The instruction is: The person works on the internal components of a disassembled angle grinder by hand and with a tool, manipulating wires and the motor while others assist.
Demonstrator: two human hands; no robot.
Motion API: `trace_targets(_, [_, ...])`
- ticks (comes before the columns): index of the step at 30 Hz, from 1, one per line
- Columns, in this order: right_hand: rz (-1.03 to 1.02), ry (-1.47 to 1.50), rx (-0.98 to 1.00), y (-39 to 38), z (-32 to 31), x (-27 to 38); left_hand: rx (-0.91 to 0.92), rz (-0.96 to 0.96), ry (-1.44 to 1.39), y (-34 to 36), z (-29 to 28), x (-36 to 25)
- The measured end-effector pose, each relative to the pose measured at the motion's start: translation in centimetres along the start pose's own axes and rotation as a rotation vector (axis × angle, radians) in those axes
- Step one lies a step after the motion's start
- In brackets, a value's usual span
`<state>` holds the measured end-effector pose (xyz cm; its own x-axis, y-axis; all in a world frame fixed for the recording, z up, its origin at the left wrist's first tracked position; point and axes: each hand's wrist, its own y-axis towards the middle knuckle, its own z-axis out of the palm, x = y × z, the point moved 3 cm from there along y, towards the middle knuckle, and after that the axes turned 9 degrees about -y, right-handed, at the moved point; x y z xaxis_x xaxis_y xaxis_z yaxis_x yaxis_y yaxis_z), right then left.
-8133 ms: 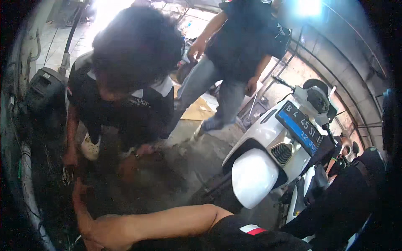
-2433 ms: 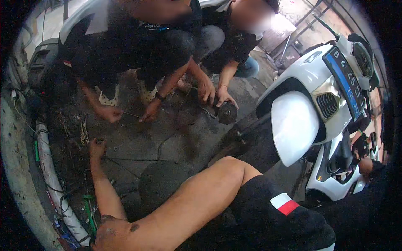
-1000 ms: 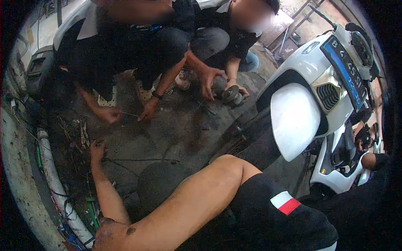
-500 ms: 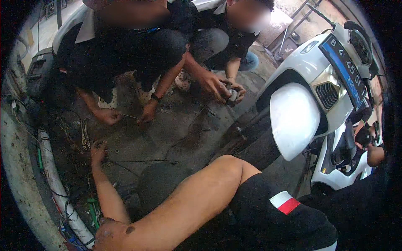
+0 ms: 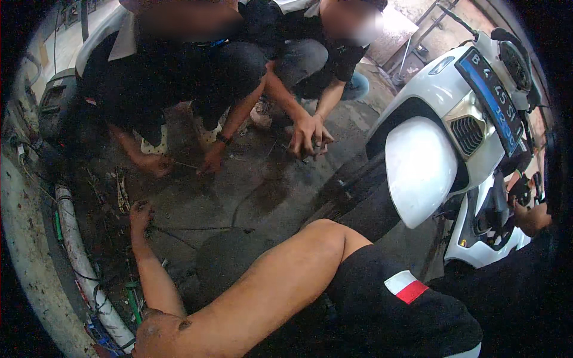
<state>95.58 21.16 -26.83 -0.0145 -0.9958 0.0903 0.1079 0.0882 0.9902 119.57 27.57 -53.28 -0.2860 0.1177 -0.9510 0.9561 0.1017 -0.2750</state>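
Observation:
My left arm crosses the lower part of the view from a black sleeve, bends at the elbow and reaches up the left side. At its end my left hand [image 5: 141, 216] is low over the dark floor with its fingers curled. Whatever it may hold is hidden. Just beyond the fingers lies a pliers-like metal tool [image 5: 123, 196]. A thin dark cable [image 5: 203, 228] runs over the floor to the right of my hand. By the right rim a hand [image 5: 532, 219] shows above dark cloth; I cannot tell whether it is my right hand.
Two people crouch opposite. One holds a thin rod [image 5: 187, 164] between both hands; the other's hands [image 5: 310, 137] are together over the floor. A white scooter [image 5: 421, 173] stands at right, another white scooter [image 5: 477, 238] behind it. A pale pipe [image 5: 80, 250] lines the left.
The far-right person's hands have moved slightly left, and the grey round part in them no longer shows. The hand at the right rim has changed shape. My left hand has hardly moved.

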Motion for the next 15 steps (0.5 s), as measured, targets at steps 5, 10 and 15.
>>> trace_targets(5, [0.272, -0.197, 0.026, 1.1, 0.7, 0.9, -0.033, 0.162, 0.123, -0.9, 0.7, -1.4])
trace_targets(10, [0.782, -0.759, 0.303, 3.8, 2.0, 2.0, -0.117, 0.056, 0.177, -0.3, -0.2, -0.4])
trace_targets(15, [1.099, -0.931, 0.561, 6.6, 2.3, 3.8, 0.000, -0.050, 0.028, 0.5, 0.3, 1.1])
